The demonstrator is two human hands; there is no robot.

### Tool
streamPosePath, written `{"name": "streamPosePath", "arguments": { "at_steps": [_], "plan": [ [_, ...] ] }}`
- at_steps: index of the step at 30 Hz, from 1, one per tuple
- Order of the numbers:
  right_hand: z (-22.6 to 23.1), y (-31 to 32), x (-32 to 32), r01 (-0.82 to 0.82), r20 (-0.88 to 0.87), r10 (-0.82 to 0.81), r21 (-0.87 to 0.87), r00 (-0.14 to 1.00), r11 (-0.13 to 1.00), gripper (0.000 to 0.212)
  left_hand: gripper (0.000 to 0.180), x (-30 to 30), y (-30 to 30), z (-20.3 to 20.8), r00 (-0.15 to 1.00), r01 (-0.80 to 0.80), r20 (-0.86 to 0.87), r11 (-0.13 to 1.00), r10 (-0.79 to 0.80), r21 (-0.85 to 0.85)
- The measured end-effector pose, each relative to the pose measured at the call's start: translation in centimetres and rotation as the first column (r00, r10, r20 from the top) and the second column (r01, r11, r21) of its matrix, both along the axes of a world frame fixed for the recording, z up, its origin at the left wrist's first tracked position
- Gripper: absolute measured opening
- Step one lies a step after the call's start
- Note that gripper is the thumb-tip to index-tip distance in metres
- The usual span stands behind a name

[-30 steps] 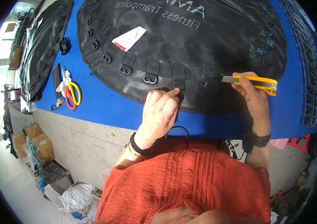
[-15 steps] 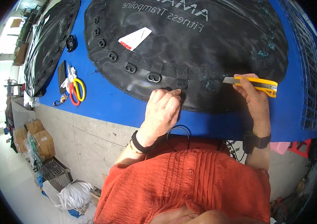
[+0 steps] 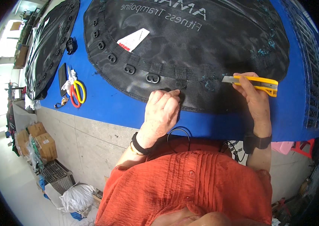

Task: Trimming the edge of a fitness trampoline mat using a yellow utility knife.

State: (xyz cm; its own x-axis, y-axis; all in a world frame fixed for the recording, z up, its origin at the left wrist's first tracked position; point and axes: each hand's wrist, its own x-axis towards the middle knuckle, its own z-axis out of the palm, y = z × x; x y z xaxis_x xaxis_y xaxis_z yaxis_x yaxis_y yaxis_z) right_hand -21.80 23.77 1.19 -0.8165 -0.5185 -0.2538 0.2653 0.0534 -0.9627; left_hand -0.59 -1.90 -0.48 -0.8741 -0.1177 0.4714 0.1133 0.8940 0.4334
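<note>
A round black trampoline mat [image 3: 189,49] lies over the blue tabletop, with black plastic rings [image 3: 152,78] along its left edge band and a white label [image 3: 135,39]. My left hand [image 3: 161,113] is closed on the mat's near edge, fingertips at a webbing loop just right of the nearest ring; what lies under its curled fingers is hidden. My right hand [image 3: 256,101] grips a yellow utility knife [image 3: 259,81], its blade out and pointing left above the band. Loose blue-green threads [image 3: 208,86] cling to the mat just left of the blade.
Scissors [image 3: 77,92] with red and yellow handles lie left of the mat on the blue table [image 3: 107,107], beside a dark flat object [image 3: 62,79]. Another black mat [image 3: 50,49] is farther left. A grid-like strip [image 3: 310,75] runs down the right side. Cardboard boxes [image 3: 44,145] stand at lower left.
The mat appears shifted very slightly left in view. Both hands keep nearly the same places and grips, and the knife has barely moved.
</note>
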Motion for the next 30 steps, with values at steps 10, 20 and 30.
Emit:
{"name": "streamPosePath", "arguments": {
  "at_steps": [10,20,30],
  "plan": [
    [0.5,-0.12,0.29,0.015,-0.042,-0.014,0.029,0.999,0.999,0.028,0.031,-0.11,0.05,-0.07,1.0,0.001,-0.004,1.0,-0.001,0.001],
    [0.54,-0.2,0.37,0.023,-0.015,-0.023,0.002,1.0,1.0,0.026,0.032,-0.1,-0.02,0.03,1.0,0.008,-0.003,1.0,-0.008,0.002],
    [0.64,-0.11,0.38,0.024,-0.02,-0.023,0.033,1.0,0.999,0.029,0.034,-0.04,-0.03,-0.04,1.0,0.007,-0.008,1.0,-0.007,-0.006]
  ]
}}
